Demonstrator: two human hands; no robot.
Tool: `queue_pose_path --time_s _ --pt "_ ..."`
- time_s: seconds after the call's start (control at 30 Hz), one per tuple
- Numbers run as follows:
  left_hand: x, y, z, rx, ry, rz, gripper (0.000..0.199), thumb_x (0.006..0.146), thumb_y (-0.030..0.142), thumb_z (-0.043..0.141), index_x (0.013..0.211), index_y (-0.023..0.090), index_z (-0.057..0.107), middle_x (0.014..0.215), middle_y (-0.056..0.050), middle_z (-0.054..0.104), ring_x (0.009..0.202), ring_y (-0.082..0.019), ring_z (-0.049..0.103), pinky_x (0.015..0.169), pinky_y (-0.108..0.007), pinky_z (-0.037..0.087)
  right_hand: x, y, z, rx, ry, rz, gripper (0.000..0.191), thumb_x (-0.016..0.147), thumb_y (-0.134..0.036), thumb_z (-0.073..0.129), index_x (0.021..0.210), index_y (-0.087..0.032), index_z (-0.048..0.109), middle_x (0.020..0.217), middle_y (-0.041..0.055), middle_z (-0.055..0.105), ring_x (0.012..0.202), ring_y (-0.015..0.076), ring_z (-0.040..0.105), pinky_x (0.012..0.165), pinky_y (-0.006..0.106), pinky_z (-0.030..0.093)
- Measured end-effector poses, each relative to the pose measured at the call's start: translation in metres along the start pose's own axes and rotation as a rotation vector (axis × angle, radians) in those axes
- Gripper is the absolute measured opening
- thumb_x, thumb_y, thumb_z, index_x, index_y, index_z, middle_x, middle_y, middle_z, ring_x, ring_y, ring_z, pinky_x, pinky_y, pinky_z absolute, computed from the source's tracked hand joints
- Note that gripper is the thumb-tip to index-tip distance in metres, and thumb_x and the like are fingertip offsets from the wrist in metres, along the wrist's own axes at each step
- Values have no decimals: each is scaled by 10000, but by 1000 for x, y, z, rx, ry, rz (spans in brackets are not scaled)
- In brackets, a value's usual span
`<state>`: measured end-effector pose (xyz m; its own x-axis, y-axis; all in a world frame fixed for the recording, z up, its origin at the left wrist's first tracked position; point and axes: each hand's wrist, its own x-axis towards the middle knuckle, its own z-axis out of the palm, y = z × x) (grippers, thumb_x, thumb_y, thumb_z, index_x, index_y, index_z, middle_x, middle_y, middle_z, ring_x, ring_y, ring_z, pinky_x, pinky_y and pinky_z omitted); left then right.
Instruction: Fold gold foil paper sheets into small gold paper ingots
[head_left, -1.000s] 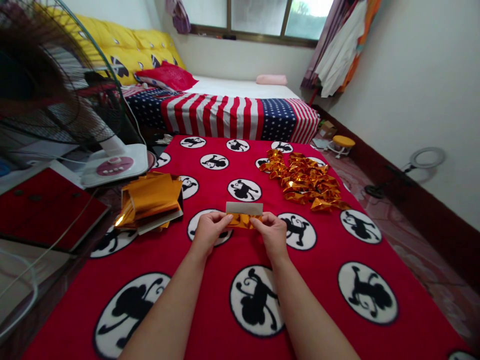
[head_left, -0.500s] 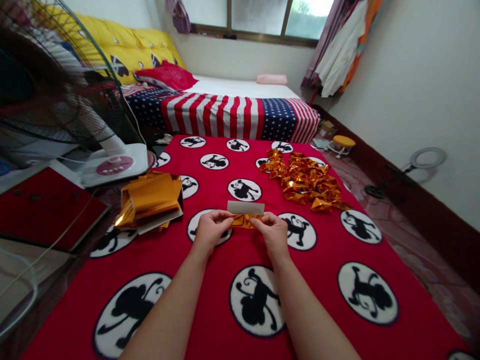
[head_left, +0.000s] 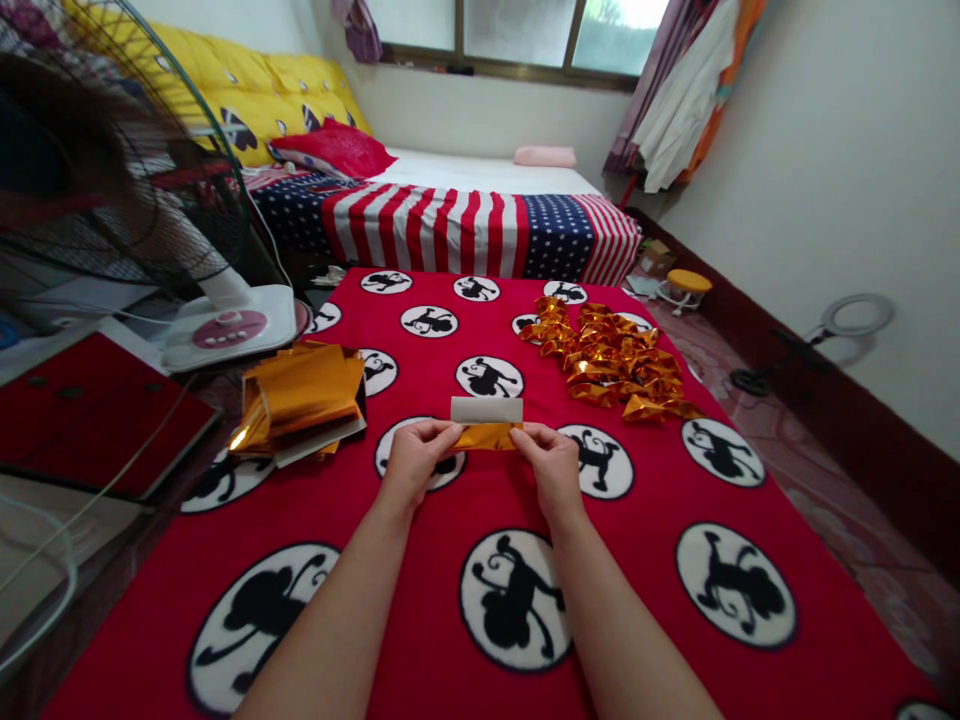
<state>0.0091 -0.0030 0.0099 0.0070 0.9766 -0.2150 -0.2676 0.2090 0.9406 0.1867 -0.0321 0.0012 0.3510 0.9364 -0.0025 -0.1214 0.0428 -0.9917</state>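
The foil paper (head_left: 487,437) is between the left hand (head_left: 409,462) and right hand (head_left: 556,465), each pinching one end, its long axis parallel to the red cloth's (head_left: 405,385) far edge, neither hand clearly nearer.

The cloth (head_left: 600,560) is red with black monkeys in white circles; the near paper (head_left: 488,436) shines gold, its far strip seemingly pale grey.

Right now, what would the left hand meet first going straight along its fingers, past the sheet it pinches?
Likely the right hand, pinching the other end of the same gold sheet; depth is unclear.
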Motion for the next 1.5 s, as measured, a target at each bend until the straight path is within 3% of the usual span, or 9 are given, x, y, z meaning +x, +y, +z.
queue_pose_path --time_s 0.23,0.5,0.83,1.5 --pt "-1 1 1 -21 23 -8 439 470 422 890 725 100 734 683 -56 725 611 -155 658 625 -262 549 -1 -4 4 21 69 -1 204 585 -293 816 559 -168 656 779 54 706 777 204 651 715 303 492" --pt "2 -4 0 14 34 39 400 536 419 864 739 101 731 707 -56 731 622 -158 666 638 -267 560 1 -4 4 32 59 10 190 586 -267 797 540 -169 641 783 54 699 789 205 649 736 312 484" --pt "-1 1 3 59 63 43 413 498 428 874 703 102 725 656 -45 711 570 -146 641 587 -259 557 2 -4 5 41 100 32 189 571 -255 769 507 -177 609 710 30 684 680 172 611 640 285 458" --pt "0 5 0 125 71 26 407 475 416 878 677 101 718 610 -47 702 523 -140 635 530 -229 514 1 -4 7 24 106 33 202 554 -252 775 508 -176 594 710 37 694 682 181 616 628 287 464"
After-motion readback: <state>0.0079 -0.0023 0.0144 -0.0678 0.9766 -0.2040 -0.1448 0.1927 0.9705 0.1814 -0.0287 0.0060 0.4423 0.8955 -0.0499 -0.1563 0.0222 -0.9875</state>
